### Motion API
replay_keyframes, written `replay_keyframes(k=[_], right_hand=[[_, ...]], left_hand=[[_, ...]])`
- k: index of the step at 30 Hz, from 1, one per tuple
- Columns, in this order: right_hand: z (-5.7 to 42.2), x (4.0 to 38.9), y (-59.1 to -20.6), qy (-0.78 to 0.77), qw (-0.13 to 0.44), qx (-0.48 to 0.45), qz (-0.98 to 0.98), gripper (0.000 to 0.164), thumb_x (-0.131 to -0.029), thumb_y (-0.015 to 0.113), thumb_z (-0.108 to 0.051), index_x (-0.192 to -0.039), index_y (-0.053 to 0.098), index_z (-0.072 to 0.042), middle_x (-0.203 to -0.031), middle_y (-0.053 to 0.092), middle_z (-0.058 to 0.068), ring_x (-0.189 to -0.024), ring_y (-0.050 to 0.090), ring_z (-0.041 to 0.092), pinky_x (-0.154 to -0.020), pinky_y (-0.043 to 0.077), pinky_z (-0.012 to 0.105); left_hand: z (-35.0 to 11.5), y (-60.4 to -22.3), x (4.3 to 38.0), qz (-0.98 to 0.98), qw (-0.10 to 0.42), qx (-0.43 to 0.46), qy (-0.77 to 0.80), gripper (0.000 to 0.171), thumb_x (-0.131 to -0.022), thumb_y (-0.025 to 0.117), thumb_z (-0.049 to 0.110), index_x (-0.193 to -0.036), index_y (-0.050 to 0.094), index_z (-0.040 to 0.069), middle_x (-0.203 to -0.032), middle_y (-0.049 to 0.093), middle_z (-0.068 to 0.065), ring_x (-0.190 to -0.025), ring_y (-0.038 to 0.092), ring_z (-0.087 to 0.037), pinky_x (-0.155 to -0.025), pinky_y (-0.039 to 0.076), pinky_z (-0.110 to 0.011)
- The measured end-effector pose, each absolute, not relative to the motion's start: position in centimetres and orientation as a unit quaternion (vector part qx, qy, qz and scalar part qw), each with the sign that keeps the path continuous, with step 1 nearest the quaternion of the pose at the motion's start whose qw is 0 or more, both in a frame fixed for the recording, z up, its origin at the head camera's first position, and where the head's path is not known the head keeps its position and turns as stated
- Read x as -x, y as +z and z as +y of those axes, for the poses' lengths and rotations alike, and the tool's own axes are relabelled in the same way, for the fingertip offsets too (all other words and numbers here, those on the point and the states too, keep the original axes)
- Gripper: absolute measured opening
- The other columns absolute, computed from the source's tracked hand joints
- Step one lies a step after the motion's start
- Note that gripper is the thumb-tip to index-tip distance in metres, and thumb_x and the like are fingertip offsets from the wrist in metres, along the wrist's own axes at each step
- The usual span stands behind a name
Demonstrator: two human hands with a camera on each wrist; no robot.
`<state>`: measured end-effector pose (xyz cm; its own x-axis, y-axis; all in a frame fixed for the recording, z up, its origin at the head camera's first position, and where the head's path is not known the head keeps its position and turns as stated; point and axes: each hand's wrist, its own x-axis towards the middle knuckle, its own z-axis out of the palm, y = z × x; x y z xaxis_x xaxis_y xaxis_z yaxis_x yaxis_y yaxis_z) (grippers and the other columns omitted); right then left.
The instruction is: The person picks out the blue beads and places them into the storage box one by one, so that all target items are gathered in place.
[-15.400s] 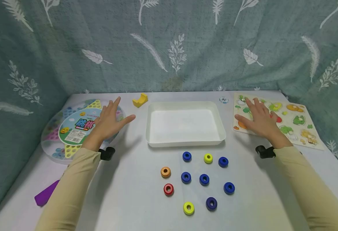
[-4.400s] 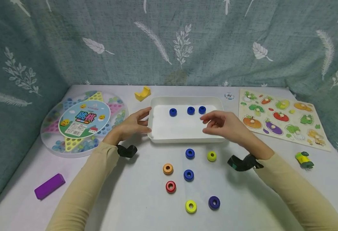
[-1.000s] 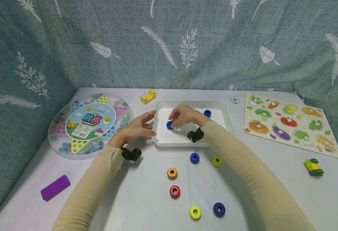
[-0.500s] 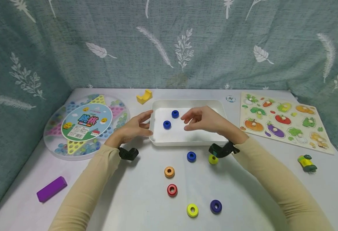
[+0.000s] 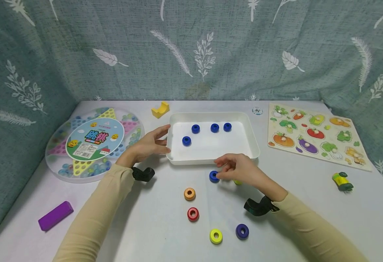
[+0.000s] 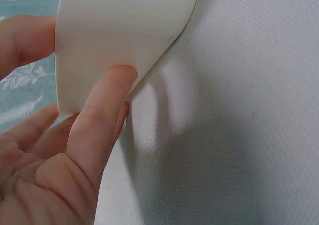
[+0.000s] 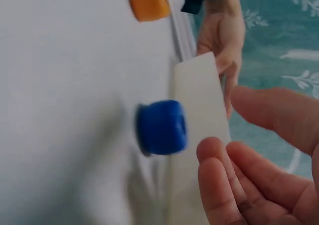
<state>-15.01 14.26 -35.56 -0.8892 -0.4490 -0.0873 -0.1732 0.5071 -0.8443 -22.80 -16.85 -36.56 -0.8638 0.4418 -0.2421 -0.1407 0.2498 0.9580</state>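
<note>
The white tray (image 5: 211, 162) stands mid-table, with several blue beads (image 5: 195, 128) lying inside. My left hand (image 5: 147, 146) is at its left side, thumb and index finger spread apart; in the left wrist view the thumb (image 6: 102, 110) rests against the tray's outer wall (image 6: 114, 30). In front of the tray, my right hand (image 5: 240, 169) reaches over a blue bead (image 5: 214, 177) on the cloth. Its thumb and fingers are parted, and the right wrist view shows the blue bead (image 7: 163, 127) just past the fingertips, with nothing between them.
Orange (image 5: 189, 194), red (image 5: 192, 214), yellow (image 5: 215, 236) and dark blue (image 5: 242, 231) beads lie nearer me; another yellow bead (image 5: 237, 182) is partly hidden by my right hand. A marble game box (image 5: 94, 140), purple block (image 5: 55, 215), vegetable puzzle board (image 5: 319, 138) and small toy (image 5: 342, 181) flank them.
Beads have moved from the cloth into the once-empty tray, one set down at its left about a second ago. My right hand has since drawn back toward me, over the bead in front.
</note>
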Motion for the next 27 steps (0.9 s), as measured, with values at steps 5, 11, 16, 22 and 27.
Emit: replay_keyframes(k=[5, 11, 16, 22, 27], right_hand=[[13.8, 14.5, -36.5, -0.449, 0.128, 0.179, 0.866, 0.038, -0.076, 0.076, -0.004, -0.111, 0.065, 0.005, -0.091, 0.068, 0.008, -0.070, 0.059, 0.013, -0.058, 0.046, 0.022], [13.2, 14.0, -37.3, -0.431, 0.111, 0.209, 0.871, 0.040, -0.075, 0.077, -0.002, -0.112, 0.064, 0.006, -0.093, 0.066, 0.010, -0.068, 0.058, 0.011, -0.057, 0.048, 0.022], [12.8, 14.0, -37.8, -0.420, 0.111, 0.222, 0.873, 0.038, -0.074, 0.077, -0.001, -0.109, 0.065, 0.005, -0.079, 0.063, 0.003, -0.064, 0.055, 0.010, -0.054, 0.048, 0.022], [12.3, 14.1, -38.1, -0.389, 0.102, 0.221, 0.888, 0.033, -0.074, 0.078, -0.003, -0.105, 0.068, 0.000, -0.073, 0.059, -0.002, -0.062, 0.052, 0.009, -0.054, 0.046, 0.022], [12.2, 14.3, -38.0, -0.390, 0.119, 0.213, 0.888, 0.030, -0.075, 0.078, -0.004, -0.103, 0.069, -0.002, -0.073, 0.059, -0.002, -0.063, 0.052, 0.010, -0.053, 0.045, 0.022]], left_hand=[[-16.8, -36.6, 22.8, 0.751, 0.244, -0.099, 0.605, 0.093, -0.080, 0.064, -0.009, -0.153, 0.012, 0.014, -0.157, 0.011, -0.008, -0.136, 0.029, -0.035, -0.104, 0.032, -0.047], [-16.9, -36.6, 22.8, 0.752, 0.241, -0.103, 0.605, 0.093, -0.080, 0.064, -0.008, -0.153, 0.012, 0.014, -0.157, 0.011, -0.009, -0.135, 0.029, -0.036, -0.105, 0.031, -0.048], [-16.9, -36.5, 22.8, 0.752, 0.243, -0.103, 0.604, 0.092, -0.081, 0.063, -0.009, -0.153, 0.011, 0.013, -0.157, 0.010, -0.009, -0.136, 0.028, -0.036, -0.106, 0.030, -0.048], [-16.9, -36.5, 22.7, 0.753, 0.242, -0.101, 0.604, 0.092, -0.081, 0.063, -0.009, -0.153, 0.011, 0.013, -0.157, 0.011, -0.009, -0.136, 0.028, -0.036, -0.106, 0.029, -0.048], [-16.9, -36.5, 22.7, 0.753, 0.242, -0.101, 0.604, 0.092, -0.080, 0.063, -0.009, -0.153, 0.011, 0.013, -0.157, 0.011, -0.009, -0.136, 0.028, -0.036, -0.106, 0.029, -0.048]])
